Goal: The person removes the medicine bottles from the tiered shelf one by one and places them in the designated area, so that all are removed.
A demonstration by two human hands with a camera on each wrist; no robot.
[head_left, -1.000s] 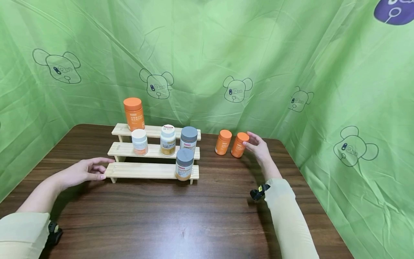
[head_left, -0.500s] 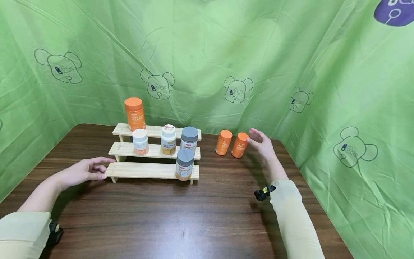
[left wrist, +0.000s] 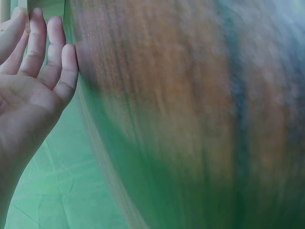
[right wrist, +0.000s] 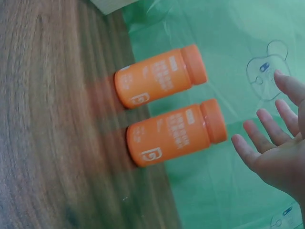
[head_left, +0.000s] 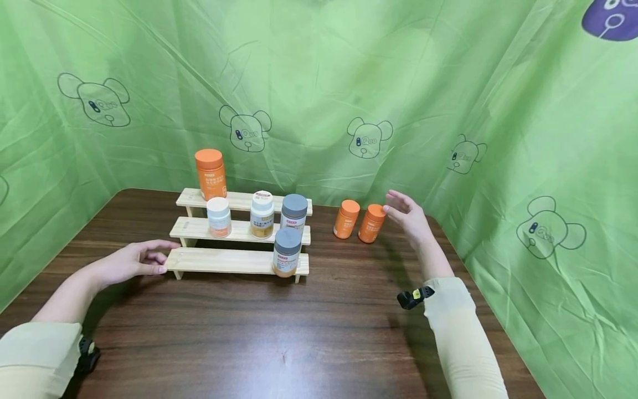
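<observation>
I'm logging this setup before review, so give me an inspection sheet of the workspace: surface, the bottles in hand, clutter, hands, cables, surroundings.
Surface: dark wood-grain table.
Job's things: two small orange bottles upright on the table, side by side right of the stepped wooden rack.
Clutter: on the rack, a tall orange bottle, two white-capped bottles and two grey-capped bottles.
Hands: right hand open beside the nearer orange bottle, apart from it; left hand open at the rack's left end.
Cables: nothing seen.
Surroundings: green cloth with bear drawings.
</observation>
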